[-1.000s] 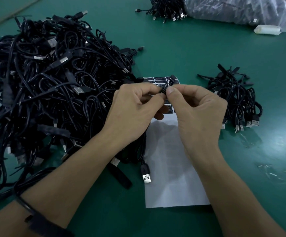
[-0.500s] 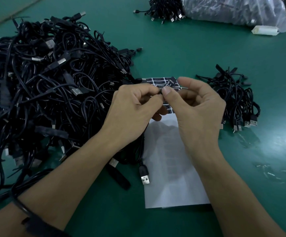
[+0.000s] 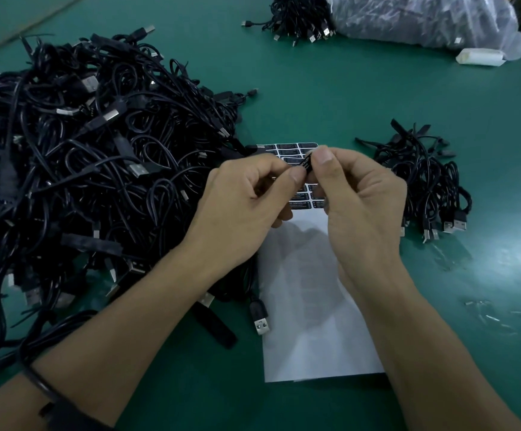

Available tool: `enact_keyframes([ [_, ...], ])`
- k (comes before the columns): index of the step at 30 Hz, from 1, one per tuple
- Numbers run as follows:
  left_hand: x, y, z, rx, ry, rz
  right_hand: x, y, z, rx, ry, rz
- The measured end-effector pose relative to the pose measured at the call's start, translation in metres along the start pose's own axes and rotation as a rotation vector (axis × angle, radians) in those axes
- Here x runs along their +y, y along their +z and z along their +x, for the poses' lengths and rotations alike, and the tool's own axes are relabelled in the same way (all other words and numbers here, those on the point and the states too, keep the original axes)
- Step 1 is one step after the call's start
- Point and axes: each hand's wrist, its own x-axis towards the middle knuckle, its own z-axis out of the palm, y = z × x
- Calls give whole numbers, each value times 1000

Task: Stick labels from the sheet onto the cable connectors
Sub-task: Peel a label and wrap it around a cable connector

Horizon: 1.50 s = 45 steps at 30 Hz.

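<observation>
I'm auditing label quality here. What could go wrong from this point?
The left hand and right hand both pinch the small connector, hiding most of it, so it may get labelled crooked or wrinkled. The tangled cable pile lies close beside the hands, so a snagged cable might tug the connector.

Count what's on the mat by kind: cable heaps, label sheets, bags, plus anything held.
Cable heaps: 3 (large left heap, small right heap, far heap)
Label sheet: 1
Plastic bag: 1
Held connector: 1
Total: 6
</observation>
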Motion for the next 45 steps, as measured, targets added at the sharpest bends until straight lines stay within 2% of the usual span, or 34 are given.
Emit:
enact_keyframes([
  [3, 0, -2, 1, 11, 60, 61, 0, -1, -1, 14, 3, -53],
  [5, 3, -4, 2, 76, 100, 60, 0, 2, -2, -23, 47, -84],
  [7, 6, -6, 4, 157, 128, 22, -1, 5, -6, -118, 106, -74],
  [10, 11, -9, 5, 239, 116, -48, 1, 10, -11, -323, 41, -273],
  [12, 13, -10, 5, 282, 99, -120, 4, 11, -13, -370, 30, -354],
  [17, 15, -15, 7, 362, 94, -253, 1, 9, -16, -534, 95, -227],
  [20, 15, -17, 8, 383, 73, -295, -2, 12, -19, -597, 69, -250],
  [24, 16, -22, 10, 443, 61, -435, -5, 9, -16, -530, 53, -239],
  [28, 17, -22, 8, 499, 6, -422, -14, -12, 2, -441, 12, -189],
  [31, 16, -20, 7, 468, -67, -382, -14, -37, 17, -136, -29, -236],
  [33, 13, -18, 7, 407, -81, -313, -9, -54, 26, 108, -35, -384],
  [35, 9, -15, 5, 309, -51, -158, -4, -67, 31, 243, -12, -580],
  [38, 4, -11, 1, 170, -6, 91, -1, -76, 33, 279, 88, -783],
  [41, 2, -9, -3, 99, 1, 297, -1, -73, 32, 224, 149, -949],
  [45, 2, -8, -3, 88, -8, 425, -7, -62, 25, 239, 60, -985],
])
